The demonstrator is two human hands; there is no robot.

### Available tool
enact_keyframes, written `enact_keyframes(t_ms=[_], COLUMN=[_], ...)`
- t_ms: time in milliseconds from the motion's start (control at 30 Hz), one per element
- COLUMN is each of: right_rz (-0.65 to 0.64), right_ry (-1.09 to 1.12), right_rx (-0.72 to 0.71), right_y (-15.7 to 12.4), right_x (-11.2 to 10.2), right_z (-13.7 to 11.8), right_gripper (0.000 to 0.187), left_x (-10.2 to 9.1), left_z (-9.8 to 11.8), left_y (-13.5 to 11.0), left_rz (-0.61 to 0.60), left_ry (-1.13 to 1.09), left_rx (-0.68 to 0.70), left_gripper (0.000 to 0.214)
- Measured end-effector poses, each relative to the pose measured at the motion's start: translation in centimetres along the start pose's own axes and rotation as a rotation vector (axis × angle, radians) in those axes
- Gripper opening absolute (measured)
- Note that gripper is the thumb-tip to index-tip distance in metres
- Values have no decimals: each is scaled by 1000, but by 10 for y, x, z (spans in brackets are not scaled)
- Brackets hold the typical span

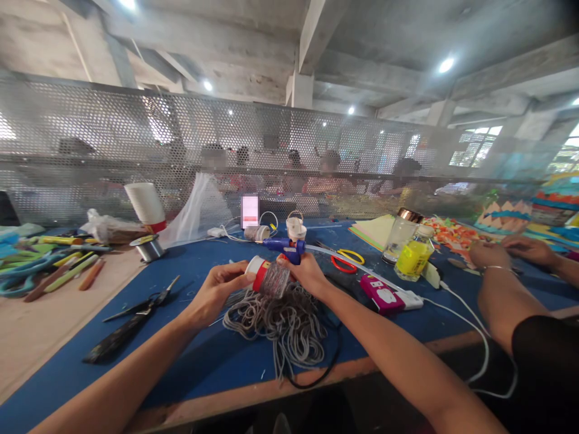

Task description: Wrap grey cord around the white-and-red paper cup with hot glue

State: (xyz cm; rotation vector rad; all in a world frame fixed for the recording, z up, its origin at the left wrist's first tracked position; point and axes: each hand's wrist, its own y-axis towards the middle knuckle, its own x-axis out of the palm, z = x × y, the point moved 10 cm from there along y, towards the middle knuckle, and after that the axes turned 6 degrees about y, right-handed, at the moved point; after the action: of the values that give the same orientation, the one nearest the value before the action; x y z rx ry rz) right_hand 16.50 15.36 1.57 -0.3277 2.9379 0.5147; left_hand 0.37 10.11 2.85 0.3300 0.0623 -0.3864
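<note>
Held at frame centre above grey cord (275, 328) on the blue worktop (190, 265), the small clear plastic jar with red-and-white cap (274, 281) looks light, stiff and slick, best gripped at the cap, where fingers of the left hand (217, 293) clamp it, while the right hand (312, 274) closes on a blue glue gun (284, 245).

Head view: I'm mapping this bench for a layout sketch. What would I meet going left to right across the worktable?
Coloured pens → black scissors → left hand → red-capped jar → right hand holding the glue gun → red-handled scissors → pink device → yellow bottle → a co-worker's hands.
</note>
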Motion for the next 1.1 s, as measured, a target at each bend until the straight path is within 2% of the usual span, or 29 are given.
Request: enact_keyframes(t_ms=[633, 933, 1100], right_rz=[3, -19, 13], right_ry=[44, 58, 134], right_rx=[20, 28, 60], right_y=[1, 0, -1], right_x=[1, 2, -1], right_z=[4, 2, 2], right_gripper=[30, 31, 31], left_x=[-2, -1, -1], left_z=[-3, 0, 1], left_y=[0, 1, 1], left_rz=[11, 8, 17], left_ry=[-15, 31, 75], left_rx=[-13, 12, -7], left_gripper=[19, 21, 21])
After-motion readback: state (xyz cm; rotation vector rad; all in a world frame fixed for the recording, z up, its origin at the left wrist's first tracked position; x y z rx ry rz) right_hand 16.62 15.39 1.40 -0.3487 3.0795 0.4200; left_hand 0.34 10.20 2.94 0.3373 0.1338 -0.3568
